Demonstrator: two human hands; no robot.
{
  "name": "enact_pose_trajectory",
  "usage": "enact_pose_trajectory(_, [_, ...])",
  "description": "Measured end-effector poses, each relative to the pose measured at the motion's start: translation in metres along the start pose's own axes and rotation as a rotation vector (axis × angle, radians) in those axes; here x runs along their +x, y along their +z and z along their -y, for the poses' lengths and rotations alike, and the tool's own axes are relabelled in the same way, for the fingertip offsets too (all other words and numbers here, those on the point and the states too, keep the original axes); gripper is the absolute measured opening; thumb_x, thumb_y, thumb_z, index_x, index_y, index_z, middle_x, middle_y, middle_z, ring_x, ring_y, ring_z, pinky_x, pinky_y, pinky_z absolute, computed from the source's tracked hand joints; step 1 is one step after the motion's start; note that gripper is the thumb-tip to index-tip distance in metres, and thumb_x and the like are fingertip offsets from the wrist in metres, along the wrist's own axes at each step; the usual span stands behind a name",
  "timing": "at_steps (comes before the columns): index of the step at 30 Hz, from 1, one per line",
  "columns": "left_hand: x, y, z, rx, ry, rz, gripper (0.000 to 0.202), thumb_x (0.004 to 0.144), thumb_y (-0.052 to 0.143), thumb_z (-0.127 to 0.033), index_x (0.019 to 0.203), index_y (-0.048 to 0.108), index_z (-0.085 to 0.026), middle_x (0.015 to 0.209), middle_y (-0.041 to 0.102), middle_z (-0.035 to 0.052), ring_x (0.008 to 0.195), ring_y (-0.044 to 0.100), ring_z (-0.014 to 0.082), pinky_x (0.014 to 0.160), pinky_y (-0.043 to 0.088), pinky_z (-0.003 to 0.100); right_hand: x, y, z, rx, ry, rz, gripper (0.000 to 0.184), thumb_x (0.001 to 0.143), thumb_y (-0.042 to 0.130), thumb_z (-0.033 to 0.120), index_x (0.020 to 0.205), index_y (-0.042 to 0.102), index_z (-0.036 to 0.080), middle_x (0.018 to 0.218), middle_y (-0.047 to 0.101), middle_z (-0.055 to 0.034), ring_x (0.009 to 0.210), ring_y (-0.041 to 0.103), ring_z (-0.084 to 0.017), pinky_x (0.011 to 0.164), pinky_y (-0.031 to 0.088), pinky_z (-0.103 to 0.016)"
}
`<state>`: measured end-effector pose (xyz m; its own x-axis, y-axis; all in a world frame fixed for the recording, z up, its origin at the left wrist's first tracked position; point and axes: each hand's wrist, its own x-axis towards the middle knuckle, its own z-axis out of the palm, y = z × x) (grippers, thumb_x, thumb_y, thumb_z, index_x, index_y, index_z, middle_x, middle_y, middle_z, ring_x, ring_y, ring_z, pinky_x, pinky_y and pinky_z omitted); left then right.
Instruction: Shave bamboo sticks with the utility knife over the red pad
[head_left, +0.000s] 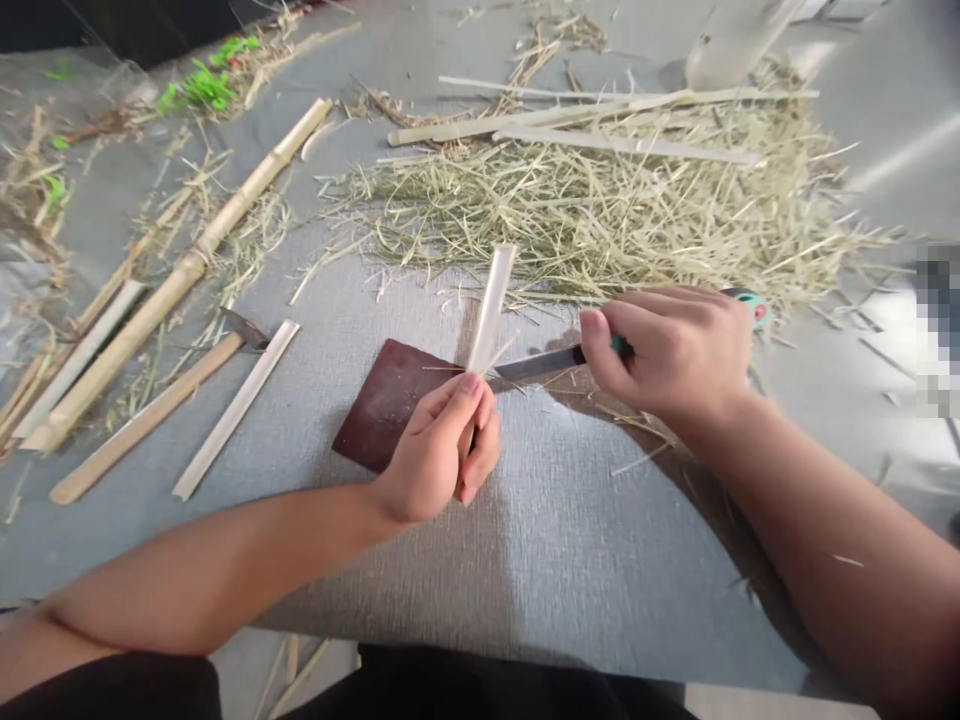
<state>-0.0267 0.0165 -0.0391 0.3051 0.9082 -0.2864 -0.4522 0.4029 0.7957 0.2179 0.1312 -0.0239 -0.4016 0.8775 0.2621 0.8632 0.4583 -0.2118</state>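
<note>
My left hand (442,450) is closed round the lower end of a pale bamboo strip (491,305), holding it upright over a dark brown board (382,400). My right hand (671,350) grips the green handle of a knife (536,365). The blade lies level and its tip meets the strip just above my left fingers. Thin slivers curl off the strip at the blade.
A big heap of straw-like shavings (600,205) lies behind my hands. Long split bamboo strips (592,120) rest on its far side. At the left lie a whole bamboo pole (187,265), flat slats (236,410) and a wooden-handled chopper (244,328). Grey cloth (562,560) covers the work surface.
</note>
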Motion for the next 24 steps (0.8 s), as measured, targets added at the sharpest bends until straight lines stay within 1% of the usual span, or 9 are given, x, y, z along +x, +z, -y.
enact_pose_trajectory(3, [0.001,0.000,-0.001,-0.053,0.034,-0.049,0.054,0.120,0.046,-0.067,0.086,0.047,-0.024,0.047,0.042,-0.0095,0.032,0.033,0.0071,0.039,0.029,0.018,0.003,-0.001,-0.006,-0.032,0.119,-0.069,0.066,0.114,0.037,0.060,0.064,0.044,0.017,0.062,0.054,-0.0108,0.062,0.038,-0.014,0.068,0.023,-0.037])
enact_pose_trajectory(7, [0.002,-0.001,-0.002,-0.057,0.022,0.016,0.078,0.103,0.034,-0.101,0.086,0.044,-0.026,0.048,0.038,-0.0096,0.033,0.029,0.0077,0.037,0.025,0.021,0.007,-0.003,-0.012,-0.077,0.282,-0.210,0.064,0.113,0.037,0.057,0.064,0.041,0.017,0.060,0.051,-0.0098,0.057,0.029,-0.011,0.065,0.020,-0.038])
enact_pose_trajectory(8, [0.002,-0.001,-0.002,-0.036,0.022,0.040,0.076,0.103,0.039,-0.101,0.089,0.045,-0.026,0.050,0.040,-0.0097,0.034,0.031,0.0079,0.037,0.026,0.021,0.006,-0.003,-0.010,-0.069,0.267,-0.208,0.066,0.113,0.036,0.060,0.064,0.043,0.017,0.061,0.052,-0.0097,0.057,0.030,-0.011,0.065,0.020,-0.037])
enact_pose_trajectory(10, [0.000,-0.001,-0.001,0.030,0.016,0.064,0.061,0.109,0.054,-0.085,0.096,0.047,-0.026,0.055,0.046,-0.0099,0.038,0.038,0.0083,0.040,0.030,0.020,0.003,-0.003,-0.003,-0.034,0.204,-0.171,0.072,0.113,0.034,0.071,0.068,0.049,0.017,0.063,0.055,-0.0099,0.058,0.035,-0.011,0.065,0.021,-0.036])
enact_pose_trajectory(13, [-0.003,0.000,0.001,0.091,-0.018,0.065,0.044,0.117,0.054,-0.064,0.096,0.044,-0.027,0.057,0.049,-0.0095,0.040,0.042,0.0090,0.042,0.035,0.019,-0.005,-0.001,0.011,0.045,0.098,-0.088,0.079,0.111,0.032,0.084,0.076,0.057,0.017,0.066,0.058,-0.0104,0.060,0.043,-0.013,0.065,0.021,-0.033])
enact_pose_trajectory(18, [-0.006,0.003,0.001,0.166,-0.008,0.054,0.047,0.119,0.050,-0.064,0.092,0.045,-0.026,0.048,0.047,-0.0097,0.035,0.032,0.0083,0.041,0.029,0.020,-0.011,0.004,0.022,0.076,0.000,-0.033,0.071,0.117,0.034,0.068,0.073,0.057,0.018,0.068,0.062,-0.0093,0.061,0.046,-0.013,0.063,0.019,-0.033])
enact_pose_trajectory(20, [-0.006,0.003,0.000,0.163,-0.024,0.048,0.045,0.118,0.050,-0.062,0.091,0.047,-0.026,0.047,0.046,-0.0089,0.035,0.032,0.0088,0.042,0.030,0.021,-0.010,0.005,0.020,0.076,-0.047,-0.023,0.071,0.116,0.036,0.068,0.072,0.058,0.018,0.067,0.061,-0.0086,0.060,0.044,-0.013,0.062,0.018,-0.033])
enact_pose_trajectory(22, [-0.006,0.003,-0.001,0.163,-0.035,0.035,0.043,0.117,0.049,-0.062,0.092,0.049,-0.027,0.047,0.047,-0.0082,0.036,0.033,0.0097,0.042,0.030,0.022,-0.007,0.005,0.014,0.058,-0.023,-0.043,0.072,0.116,0.037,0.071,0.073,0.059,0.018,0.065,0.059,-0.0082,0.057,0.039,-0.012,0.062,0.017,-0.033])
enact_pose_trajectory(24, [-0.006,0.003,-0.002,0.177,-0.032,0.031,0.049,0.116,0.046,-0.071,0.094,0.050,-0.027,0.048,0.046,-0.0080,0.036,0.032,0.0103,0.040,0.028,0.024,-0.004,0.004,0.007,0.006,0.081,-0.118,0.072,0.117,0.035,0.071,0.074,0.057,0.018,0.064,0.056,-0.0080,0.056,0.032,-0.012,0.063,0.016,-0.034])
